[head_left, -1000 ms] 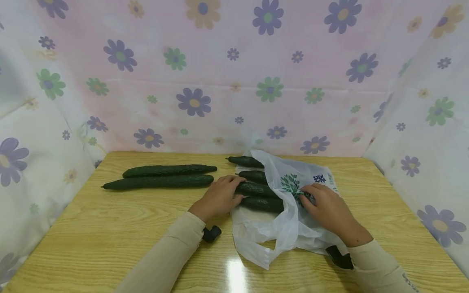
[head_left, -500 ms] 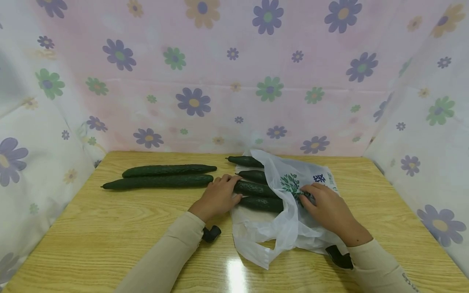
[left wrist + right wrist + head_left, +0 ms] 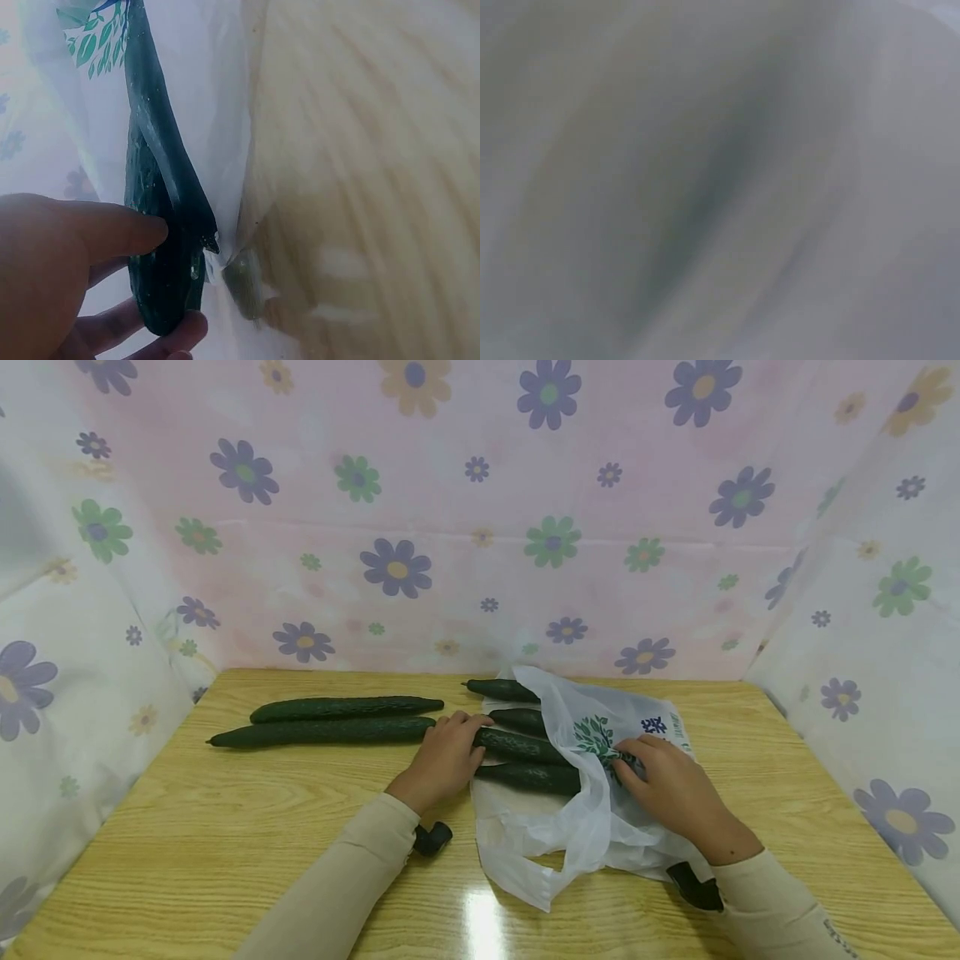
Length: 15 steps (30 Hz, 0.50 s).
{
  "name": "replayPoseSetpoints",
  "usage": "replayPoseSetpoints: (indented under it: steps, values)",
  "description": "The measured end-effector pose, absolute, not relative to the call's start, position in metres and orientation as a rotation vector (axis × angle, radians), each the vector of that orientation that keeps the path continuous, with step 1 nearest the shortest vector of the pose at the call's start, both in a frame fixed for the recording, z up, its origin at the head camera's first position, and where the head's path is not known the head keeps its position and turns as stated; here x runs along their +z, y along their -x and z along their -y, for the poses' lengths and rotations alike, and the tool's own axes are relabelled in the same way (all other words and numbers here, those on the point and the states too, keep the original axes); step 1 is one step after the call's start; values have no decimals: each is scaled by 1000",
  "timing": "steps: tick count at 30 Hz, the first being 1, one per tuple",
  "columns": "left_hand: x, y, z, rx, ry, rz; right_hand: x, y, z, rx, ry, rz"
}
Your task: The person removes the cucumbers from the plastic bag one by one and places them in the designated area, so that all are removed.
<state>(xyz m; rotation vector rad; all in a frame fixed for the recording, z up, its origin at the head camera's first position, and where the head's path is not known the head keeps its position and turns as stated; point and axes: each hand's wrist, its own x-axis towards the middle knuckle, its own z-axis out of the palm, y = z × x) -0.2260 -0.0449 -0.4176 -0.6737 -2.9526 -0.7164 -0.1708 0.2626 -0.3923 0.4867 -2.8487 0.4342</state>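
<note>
In the head view, a white plastic carrier bag lies on a glossy wood-grain table, with glare in front of the bag. Flower-print cloth hangs behind the bag and to either side. Four cucumbers poke from its mouth; two loose cucumbers lie to its left. The left hand is at the mouth; the right hand pinches the printed face. The left wrist view shows thumb and fingers clamped on a cucumber's end. The right wrist view is too blurred to tell any grip.
</note>
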Motion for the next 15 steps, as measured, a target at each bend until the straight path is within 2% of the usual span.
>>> replayPoseSetpoints:
  steps: [15]
  values:
    - [-402,222,50,-773,747,2928,-393,170,-262,437,-484,2856]
